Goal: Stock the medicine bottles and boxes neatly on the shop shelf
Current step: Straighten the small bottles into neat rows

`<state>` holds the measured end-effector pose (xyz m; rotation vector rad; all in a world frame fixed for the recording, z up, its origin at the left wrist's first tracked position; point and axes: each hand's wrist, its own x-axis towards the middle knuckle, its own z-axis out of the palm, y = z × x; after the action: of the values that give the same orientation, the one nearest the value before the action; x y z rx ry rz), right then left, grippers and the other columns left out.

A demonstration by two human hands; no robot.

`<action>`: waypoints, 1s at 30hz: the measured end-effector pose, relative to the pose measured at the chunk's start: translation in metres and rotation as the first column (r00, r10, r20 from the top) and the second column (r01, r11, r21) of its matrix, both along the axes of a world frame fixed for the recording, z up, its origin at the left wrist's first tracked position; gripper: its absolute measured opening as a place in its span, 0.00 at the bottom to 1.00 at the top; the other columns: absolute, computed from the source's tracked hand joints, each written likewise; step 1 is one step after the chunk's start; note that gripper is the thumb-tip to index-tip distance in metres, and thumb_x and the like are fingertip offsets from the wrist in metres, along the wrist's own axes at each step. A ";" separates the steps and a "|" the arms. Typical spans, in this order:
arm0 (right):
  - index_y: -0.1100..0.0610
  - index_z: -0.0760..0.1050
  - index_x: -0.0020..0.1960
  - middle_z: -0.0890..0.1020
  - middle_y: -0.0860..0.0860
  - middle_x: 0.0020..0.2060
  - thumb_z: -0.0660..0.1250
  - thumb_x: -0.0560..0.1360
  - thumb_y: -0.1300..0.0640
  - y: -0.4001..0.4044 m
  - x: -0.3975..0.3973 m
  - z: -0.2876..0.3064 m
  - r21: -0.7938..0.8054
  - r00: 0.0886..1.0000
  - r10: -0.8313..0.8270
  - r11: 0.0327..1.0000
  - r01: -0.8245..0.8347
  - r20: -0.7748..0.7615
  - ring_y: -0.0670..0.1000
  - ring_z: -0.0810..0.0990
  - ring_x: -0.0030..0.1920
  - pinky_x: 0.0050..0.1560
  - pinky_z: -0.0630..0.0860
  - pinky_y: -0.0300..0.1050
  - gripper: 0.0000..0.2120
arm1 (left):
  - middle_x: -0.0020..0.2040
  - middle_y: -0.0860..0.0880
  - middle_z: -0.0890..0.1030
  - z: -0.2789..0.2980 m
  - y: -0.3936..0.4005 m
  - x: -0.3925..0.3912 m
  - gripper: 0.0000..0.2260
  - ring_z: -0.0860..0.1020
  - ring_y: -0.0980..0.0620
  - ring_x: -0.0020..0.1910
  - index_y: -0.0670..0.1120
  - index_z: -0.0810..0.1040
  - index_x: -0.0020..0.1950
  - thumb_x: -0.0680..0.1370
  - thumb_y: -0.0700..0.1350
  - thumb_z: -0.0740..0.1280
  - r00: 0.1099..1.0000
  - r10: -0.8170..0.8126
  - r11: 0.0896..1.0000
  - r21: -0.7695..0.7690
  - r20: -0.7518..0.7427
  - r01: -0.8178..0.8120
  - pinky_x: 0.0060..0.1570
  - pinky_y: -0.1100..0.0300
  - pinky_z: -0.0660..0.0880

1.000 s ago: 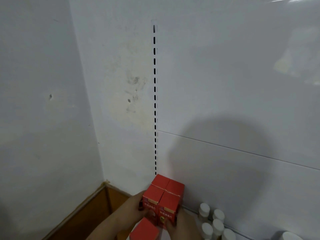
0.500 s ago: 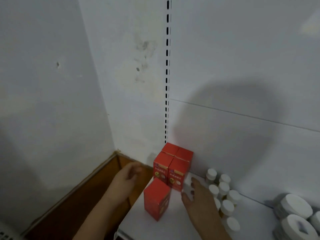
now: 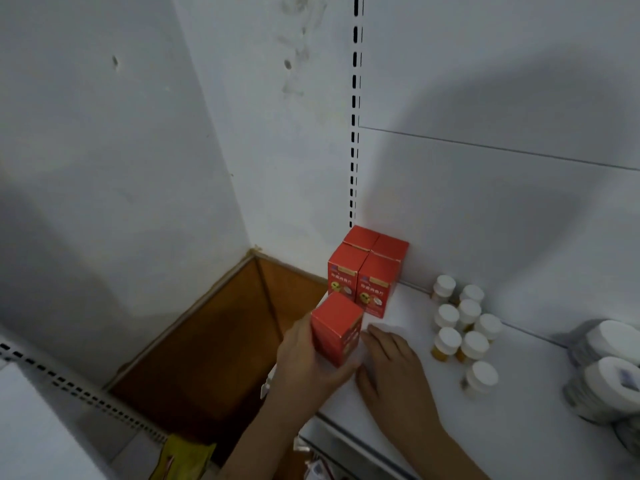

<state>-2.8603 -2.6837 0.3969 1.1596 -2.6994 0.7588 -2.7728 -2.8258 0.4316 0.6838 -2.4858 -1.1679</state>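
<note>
Several red medicine boxes point(image 3: 374, 271) stand in a tight block at the back left corner of the white shelf point(image 3: 519, 427). In front of them a single red box point(image 3: 337, 329) stands near the shelf's left edge, and my left hand point(image 3: 304, 362) is wrapped around its left side. Just to the right of that box, my right hand point(image 3: 391, 368) lies flat on the shelf with its fingers spread, holding nothing. Several small white-capped bottles point(image 3: 464, 327) stand in a cluster to the right.
Larger white-lidded jars point(image 3: 609, 372) crowd the shelf's right side. A slotted upright point(image 3: 355, 109) runs up the back wall. Left of the shelf a gap drops to a brown floor point(image 3: 214, 341). A perforated white rail point(image 3: 79, 393) and a yellow item point(image 3: 183, 455) sit lower left.
The view tilted down. My left hand came in from the gap beside the shelf and closed on the single red box. My right hand drew back slightly and stays flat.
</note>
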 end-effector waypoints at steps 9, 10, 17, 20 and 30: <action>0.56 0.73 0.69 0.76 0.51 0.68 0.55 0.77 0.46 0.003 -0.001 0.000 0.042 1.000 -0.012 0.999 0.011 0.021 0.51 0.73 0.68 0.69 0.64 0.45 0.26 | 0.52 0.65 0.74 0.012 -0.016 -0.006 0.27 0.74 0.64 0.53 0.56 0.66 0.64 0.71 0.48 0.77 0.986 0.167 0.894 0.419 0.024 -0.161 0.46 0.72 0.69; 0.56 0.73 0.70 0.76 0.51 0.68 0.54 0.77 0.46 0.003 -0.001 0.000 0.044 1.000 -0.006 0.999 0.004 0.028 0.51 0.73 0.68 0.69 0.65 0.46 0.26 | 0.53 0.64 0.75 0.014 -0.020 -0.004 0.26 0.75 0.65 0.52 0.56 0.67 0.64 0.71 0.48 0.77 0.986 0.166 0.884 0.440 0.026 -0.160 0.44 0.72 0.71; 0.56 0.72 0.70 0.74 0.50 0.69 0.59 0.77 0.48 0.004 -0.003 -0.004 0.013 0.998 0.011 1.000 -0.012 0.065 0.50 0.70 0.69 0.70 0.64 0.46 0.24 | 0.54 0.61 0.79 0.029 -0.035 -0.004 0.22 0.78 0.63 0.53 0.56 0.72 0.62 0.71 0.52 0.76 0.995 0.096 0.927 0.362 0.015 -0.095 0.43 0.70 0.72; 0.56 0.73 0.69 0.75 0.50 0.68 0.56 0.77 0.46 0.004 -0.003 -0.003 0.006 0.998 0.006 1.000 -0.006 0.067 0.50 0.71 0.69 0.70 0.65 0.46 0.25 | 0.56 0.61 0.80 0.034 -0.041 -0.010 0.25 0.78 0.66 0.53 0.57 0.71 0.66 0.72 0.53 0.75 0.998 0.058 0.937 0.344 0.006 -0.057 0.44 0.70 0.73; 0.54 0.73 0.70 0.74 0.47 0.69 0.53 0.76 0.45 0.003 -0.004 -0.004 -0.042 0.995 0.005 0.999 0.000 0.105 0.48 0.69 0.70 0.71 0.68 0.50 0.27 | 0.57 0.66 0.74 0.029 -0.050 -0.028 0.27 0.73 0.68 0.57 0.57 0.66 0.72 0.76 0.48 0.72 0.994 -0.085 0.966 0.252 0.067 0.065 0.45 0.77 0.68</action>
<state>-2.8642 -2.6806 0.3926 1.1451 -2.7513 0.8969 -2.8008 -2.8753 0.4608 0.7164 -2.4708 -1.5284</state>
